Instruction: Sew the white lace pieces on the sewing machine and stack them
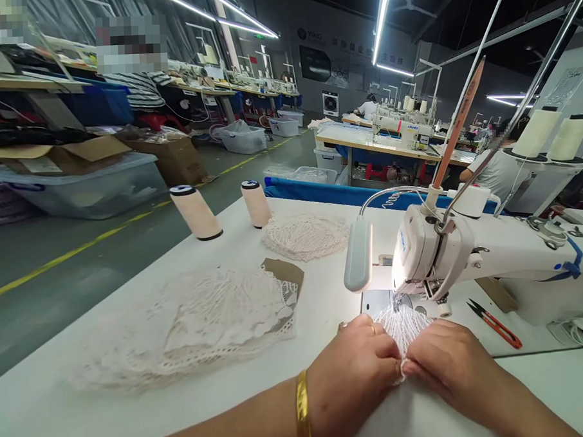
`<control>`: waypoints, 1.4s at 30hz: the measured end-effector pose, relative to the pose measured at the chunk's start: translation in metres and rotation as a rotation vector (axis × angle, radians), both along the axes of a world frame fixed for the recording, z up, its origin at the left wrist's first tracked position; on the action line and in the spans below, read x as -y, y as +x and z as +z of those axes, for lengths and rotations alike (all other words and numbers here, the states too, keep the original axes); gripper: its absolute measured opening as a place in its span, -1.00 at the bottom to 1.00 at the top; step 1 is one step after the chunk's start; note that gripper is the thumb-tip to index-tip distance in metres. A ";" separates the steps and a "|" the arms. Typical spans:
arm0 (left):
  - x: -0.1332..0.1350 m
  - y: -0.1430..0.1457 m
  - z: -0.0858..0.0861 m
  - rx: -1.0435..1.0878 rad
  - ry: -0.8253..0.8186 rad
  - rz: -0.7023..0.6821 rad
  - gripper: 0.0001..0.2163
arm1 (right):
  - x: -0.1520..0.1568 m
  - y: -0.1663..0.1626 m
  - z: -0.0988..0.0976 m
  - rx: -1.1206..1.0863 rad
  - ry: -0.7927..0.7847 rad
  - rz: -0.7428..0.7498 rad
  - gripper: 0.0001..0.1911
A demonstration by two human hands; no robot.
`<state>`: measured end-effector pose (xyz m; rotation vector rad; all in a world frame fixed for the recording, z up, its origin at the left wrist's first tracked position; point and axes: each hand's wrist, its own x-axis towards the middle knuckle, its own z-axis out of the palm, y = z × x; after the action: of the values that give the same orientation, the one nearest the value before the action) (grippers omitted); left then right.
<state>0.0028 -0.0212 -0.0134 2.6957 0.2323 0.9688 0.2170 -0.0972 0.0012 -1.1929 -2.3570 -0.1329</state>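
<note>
White mesh piece [402, 326] runs straight away from both hands to the needle of the sewing machine [433, 257]. Left hand [358, 364] and right hand [447, 360] pinch its near end together on the tabletop [184, 410], knuckles nearly touching.

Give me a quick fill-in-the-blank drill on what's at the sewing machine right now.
1. Both hands pinch a small piece of white ____ fabric under the needle.
2. The left hand wears a ____ bangle at the wrist.
3. The red-handled ____ lie right of the right hand.
4. Two thread ____ stand upright on the table.

Answers: net; gold; snips; cones
</note>
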 end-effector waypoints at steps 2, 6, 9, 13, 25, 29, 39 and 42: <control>-0.001 0.001 0.001 -0.004 0.000 0.002 -0.81 | -0.001 0.001 -0.002 0.004 0.022 -0.008 -0.50; -0.005 0.003 0.001 -0.015 -0.014 0.025 -0.81 | -0.003 0.003 -0.004 0.026 0.023 -0.026 -0.55; -0.008 0.006 -0.001 -0.041 -0.002 0.052 -0.80 | -0.007 0.005 -0.004 0.034 0.025 -0.038 -0.59; -0.012 0.010 -0.004 -0.048 0.034 0.079 -0.78 | -0.012 0.007 -0.006 0.039 0.044 -0.063 -0.60; -0.034 0.017 0.004 -0.125 -0.228 0.114 -0.87 | -0.016 0.008 -0.016 -0.069 -0.033 -0.170 -0.80; -0.042 0.018 0.015 -0.168 -0.536 0.121 -0.67 | -0.017 0.001 -0.017 -0.163 -0.024 -0.237 -0.78; -0.027 0.000 0.008 -0.162 -0.076 0.019 -0.84 | -0.009 0.007 -0.007 -0.048 -0.112 0.019 -0.72; -0.020 -0.003 0.003 -0.145 0.046 0.041 -0.83 | -0.004 0.007 -0.004 -0.030 -0.122 0.034 -0.77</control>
<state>-0.0002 -0.0007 -0.0101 2.8168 0.2979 0.7997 0.2239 -0.0929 -0.0030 -1.2018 -2.3868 0.0400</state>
